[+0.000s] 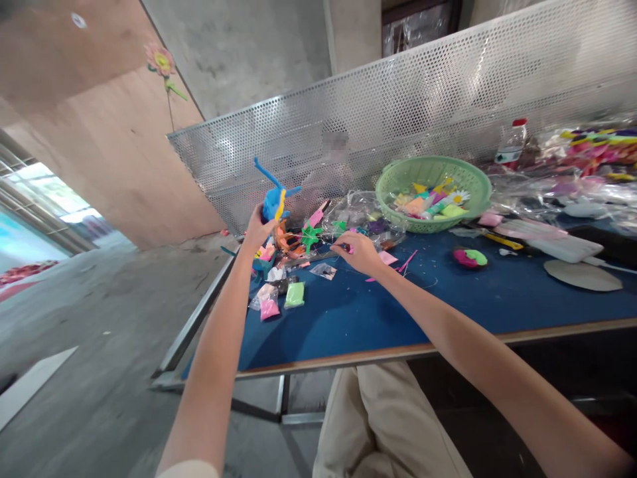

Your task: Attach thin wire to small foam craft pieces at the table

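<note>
At the table's far left, my left hand point(259, 230) is closed around a blue figure point(272, 201) with long thin blue limbs and a yellow strip on its front. My right hand point(359, 252) is over the middle of the table, fingers pinched together; a dark, small bit shows at the fingertips, too small to name. Between the hands are a green spiky piece point(310, 238) and orange pieces point(284, 239). Below them lie a small clear packet point(324, 271), a light green packet point(295, 295) and a pink packet point(269, 306).
A green plastic basket point(432, 216) holds colourful bits at the back. To the right are a magenta and green lump point(468, 257), a yellow cutter point(502, 241), a grey oval piece point(582, 275) and a red-capped bottle point(512, 145). A perforated metal panel point(398, 93) borders the blue tabletop point(348, 332).
</note>
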A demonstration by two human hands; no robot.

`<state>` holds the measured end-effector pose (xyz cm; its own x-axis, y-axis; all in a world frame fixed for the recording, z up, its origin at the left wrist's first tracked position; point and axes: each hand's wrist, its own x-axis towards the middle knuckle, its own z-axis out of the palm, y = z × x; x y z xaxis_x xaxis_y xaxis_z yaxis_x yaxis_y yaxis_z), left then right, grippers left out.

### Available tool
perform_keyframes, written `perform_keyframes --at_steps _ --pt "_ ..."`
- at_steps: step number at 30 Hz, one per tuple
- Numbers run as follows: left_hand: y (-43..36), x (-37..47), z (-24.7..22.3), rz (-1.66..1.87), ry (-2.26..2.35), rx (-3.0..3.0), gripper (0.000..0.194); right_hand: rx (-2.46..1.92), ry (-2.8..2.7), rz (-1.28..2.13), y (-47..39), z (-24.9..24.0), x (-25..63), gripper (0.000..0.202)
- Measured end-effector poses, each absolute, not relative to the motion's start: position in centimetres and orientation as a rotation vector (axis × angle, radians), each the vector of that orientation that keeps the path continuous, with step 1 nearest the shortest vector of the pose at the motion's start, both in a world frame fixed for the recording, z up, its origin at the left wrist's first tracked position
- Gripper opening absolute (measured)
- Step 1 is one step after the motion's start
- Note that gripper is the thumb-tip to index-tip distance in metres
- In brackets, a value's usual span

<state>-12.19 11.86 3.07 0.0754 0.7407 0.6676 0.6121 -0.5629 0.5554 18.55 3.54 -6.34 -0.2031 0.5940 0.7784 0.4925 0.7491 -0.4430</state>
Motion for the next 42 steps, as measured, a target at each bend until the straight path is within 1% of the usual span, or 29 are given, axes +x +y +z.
perform_keyframes --at_steps 2,4,7,10,18,25,31,37,42 --pt "11.4 -11.7 3.4 1.499 1.402 2.505 0.051 -0.847 -1.845 0.110 3.5 -6.3 18.6 0.019" --pt "10.8 -11.6 3.7 1.437 1.405 2.715 0.057 -0.856 -1.838 0.106 3.6 -6.4 18.6 0.019" --pt "9.9 -12.0 4.1 1.309 1.404 2.890 0.058 -0.862 -1.848 0.102 3.6 -6.4 18.5 0.019" --pt "9.6 -12.6 4.3 1.281 1.434 2.910 0.057 -0.849 -1.860 0.092 3.7 -6.6 18.5 0.017" --pt "9.6 -13.2 4.8 1.179 1.666 2.772 0.058 -0.925 -1.886 0.106 4.0 -6.8 18.5 0.014" --pt "10.2 -14.0 5.4 1.127 1.901 2.502 0.055 -0.961 -1.905 0.142 3.8 -6.7 18.6 0.016" --pt "10.1 -15.3 6.5 1.138 1.941 2.250 0.052 -0.962 -1.915 0.166 3.8 -6.6 18.5 0.016" --pt "10.4 -16.8 7.7 1.083 2.110 1.997 0.039 -0.957 -1.922 0.191 3.8 -6.6 18.5 0.016" --pt "10.3 -17.3 7.5 1.083 2.131 1.948 0.036 -0.957 -1.921 0.193 3.7 -6.6 18.5 0.014"
